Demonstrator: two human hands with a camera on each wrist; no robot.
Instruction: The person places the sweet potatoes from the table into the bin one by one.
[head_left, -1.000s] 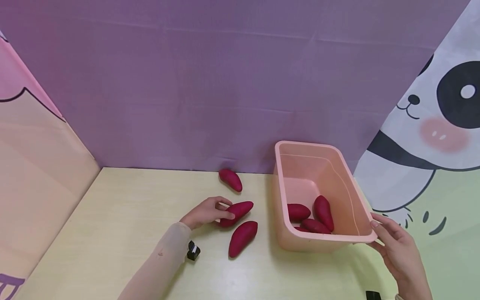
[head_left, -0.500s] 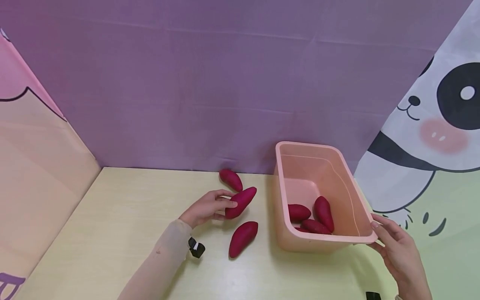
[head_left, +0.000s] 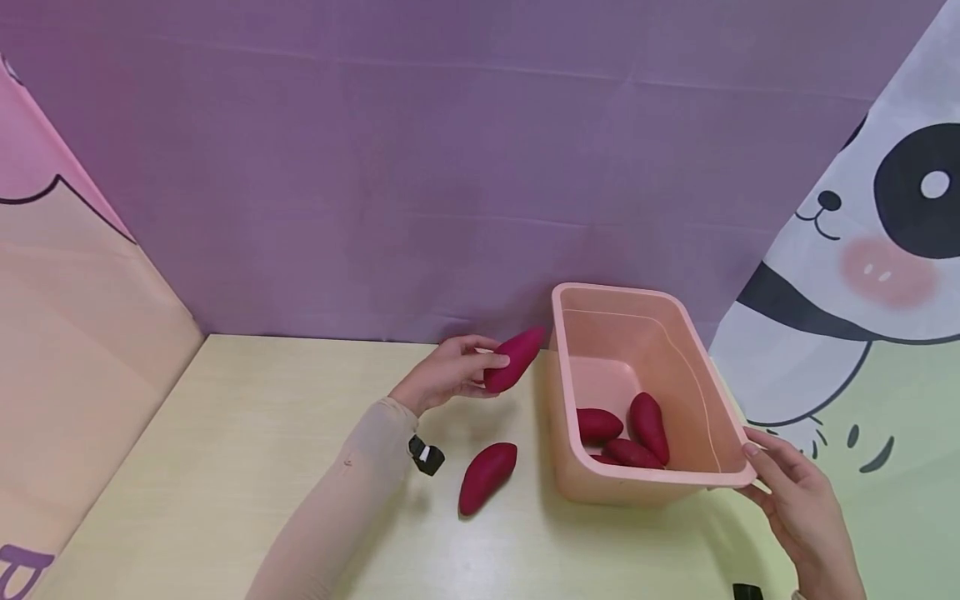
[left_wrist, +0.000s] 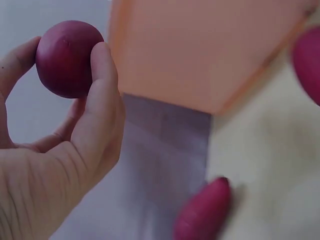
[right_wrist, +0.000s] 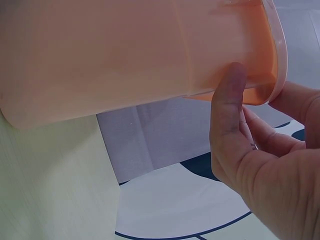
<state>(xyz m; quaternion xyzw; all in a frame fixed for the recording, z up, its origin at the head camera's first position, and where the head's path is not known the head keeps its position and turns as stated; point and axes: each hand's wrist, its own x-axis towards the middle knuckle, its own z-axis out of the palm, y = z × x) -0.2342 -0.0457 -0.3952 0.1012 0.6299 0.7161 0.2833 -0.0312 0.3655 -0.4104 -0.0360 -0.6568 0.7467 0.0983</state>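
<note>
My left hand [head_left: 454, 371] grips a dark red sweet potato [head_left: 514, 360] between thumb and fingers, held up just left of the pink bin. In the left wrist view the held sweet potato [left_wrist: 69, 59] shows end-on, above the table. My right hand [head_left: 802, 500] pinches the near right corner of the pink bin [head_left: 660, 477]; in the right wrist view its fingers curl at the rim [right_wrist: 281, 45]. Several sweet potatoes [head_left: 648, 428] lie inside the bin. One more sweet potato [head_left: 487, 478] rests on the table left of the bin. Another sweet potato [left_wrist: 205, 212], behind my left hand, is hidden in the head view.
The pale wooden table [head_left: 262, 433] spreads out to the left and front. A purple cloth backdrop [head_left: 360, 183] stands along its far edge. To the right hangs a panda-printed cloth [head_left: 825, 283], close to the bin. A peach cloth panel [head_left: 82, 333] borders the left side.
My left hand has lifted the sweet potato off the table and carried it up and right, toward the bin's left wall. My right hand and the bin have stayed in place.
</note>
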